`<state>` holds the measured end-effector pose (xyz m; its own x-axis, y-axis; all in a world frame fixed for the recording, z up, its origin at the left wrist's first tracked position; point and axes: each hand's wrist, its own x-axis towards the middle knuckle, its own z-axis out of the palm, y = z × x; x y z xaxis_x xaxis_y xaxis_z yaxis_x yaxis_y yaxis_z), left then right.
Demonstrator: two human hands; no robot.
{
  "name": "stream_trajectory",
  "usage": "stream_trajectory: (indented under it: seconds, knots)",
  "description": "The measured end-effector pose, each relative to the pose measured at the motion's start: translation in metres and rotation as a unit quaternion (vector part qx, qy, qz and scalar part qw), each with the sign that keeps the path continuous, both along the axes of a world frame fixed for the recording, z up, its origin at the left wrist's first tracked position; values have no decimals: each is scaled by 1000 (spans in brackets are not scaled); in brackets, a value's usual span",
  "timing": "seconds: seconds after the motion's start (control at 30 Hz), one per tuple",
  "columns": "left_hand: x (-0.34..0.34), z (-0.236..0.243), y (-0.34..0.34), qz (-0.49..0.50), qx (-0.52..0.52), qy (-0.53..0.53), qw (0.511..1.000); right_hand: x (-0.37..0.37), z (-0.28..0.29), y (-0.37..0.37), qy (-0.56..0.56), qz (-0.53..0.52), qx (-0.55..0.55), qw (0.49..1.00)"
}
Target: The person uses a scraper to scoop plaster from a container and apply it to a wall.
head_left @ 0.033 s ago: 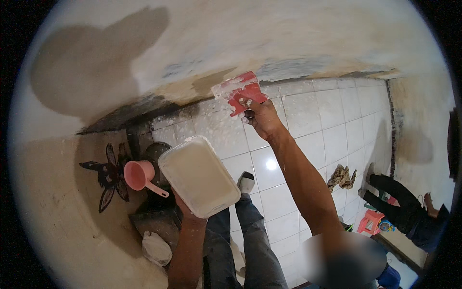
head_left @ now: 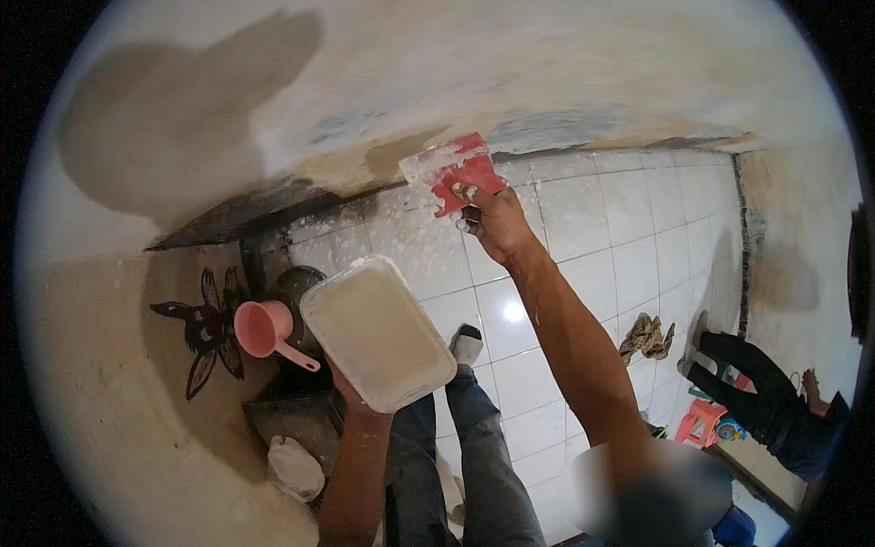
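Observation:
Out in front of me, my right hand (head_left: 497, 223) grips a red putty scraper (head_left: 467, 175). White paste is smeared over the scraper's blade and on my fingers. The scraper appears close to the lower part of the wall (head_left: 547, 73); whether it touches is unclear. My left hand (head_left: 354, 394) holds a white rectangular plastic tub (head_left: 378, 333) from its near left side, most of the fingers hidden beneath it. A pale, off-white face of the tub is turned up toward me.
Left of the tub are a pink dipper (head_left: 264, 328), a dark box-like object (head_left: 292, 424) and a white bundle (head_left: 296, 469). White spots mark the tiled floor (head_left: 574, 219). A crumpled cloth (head_left: 647, 337), a pink stool (head_left: 700, 422) and another person (head_left: 775, 392) are at right.

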<state>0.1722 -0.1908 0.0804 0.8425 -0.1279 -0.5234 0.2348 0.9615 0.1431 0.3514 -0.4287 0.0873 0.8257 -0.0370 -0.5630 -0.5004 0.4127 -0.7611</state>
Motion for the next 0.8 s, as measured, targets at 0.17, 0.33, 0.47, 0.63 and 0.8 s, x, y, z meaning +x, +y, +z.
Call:
stream_trajectory:
  seconds: [0.17,0.33,0.47,0.63,0.8]
  knots:
    - [-10,-8,11,57,-56,43,996,13,14,24,-20,-20,31,999]
    - [-13,30,3,79,-21,9,997,21,26,32,-15,-28,40,999]
    - [-22,39,6,89,-54,-14,994,20,30,38,-18,-39,52,998]
    - [-28,42,16,99,-58,-27,993,29,19,45,-13,-72,28,997]
    - [-42,31,23,98,51,13,994,78,78,64,-94,-135,-39,986]
